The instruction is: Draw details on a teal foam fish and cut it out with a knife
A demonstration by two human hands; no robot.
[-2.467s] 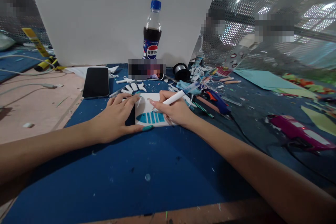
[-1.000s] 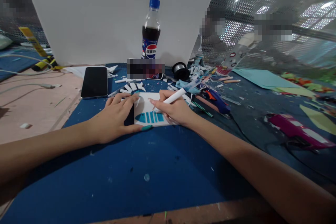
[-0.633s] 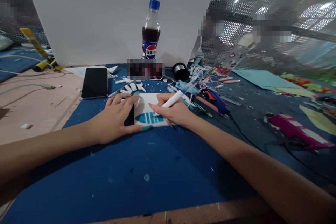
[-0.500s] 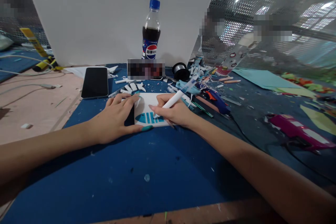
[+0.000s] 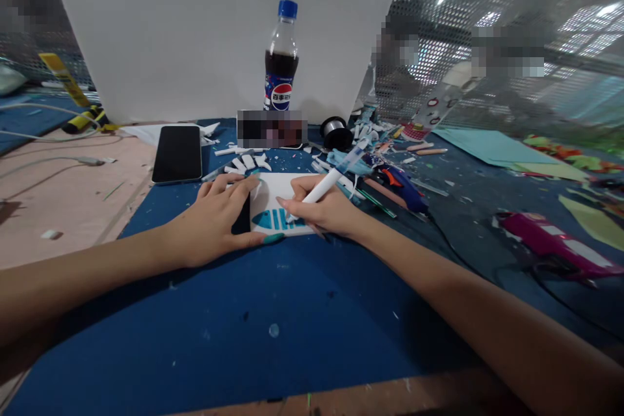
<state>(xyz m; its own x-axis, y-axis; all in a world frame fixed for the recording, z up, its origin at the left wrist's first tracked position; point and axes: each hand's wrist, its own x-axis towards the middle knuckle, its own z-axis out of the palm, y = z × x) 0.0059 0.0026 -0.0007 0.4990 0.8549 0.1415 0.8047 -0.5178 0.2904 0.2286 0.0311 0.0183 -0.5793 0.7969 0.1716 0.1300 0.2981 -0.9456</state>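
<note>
A board [image 5: 273, 185] lies on the mat [image 5: 234, 325], between left hand [image 5: 217, 218] and right hand [image 5: 331, 208]. Behind it stands a bottle [image 5: 281, 71], a spool [image 5: 336, 140] to its right.

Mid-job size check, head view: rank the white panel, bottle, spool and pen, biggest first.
1. White panel
2. Bottle
3. Not ranked: pen and spool. The pen looks longer, the spool broader, and the pen is nearer the camera.

At the top middle of the frame I see a cola bottle [image 5: 281, 68] in front of a big white board [image 5: 185, 32]. A black phone [image 5: 178, 155] lies left of the middle. I see a round black spool [image 5: 335, 136] right of the bottle, light blue paper [image 5: 492, 146] at the right, and a pink thing [image 5: 560, 247] at the lower right.
</note>
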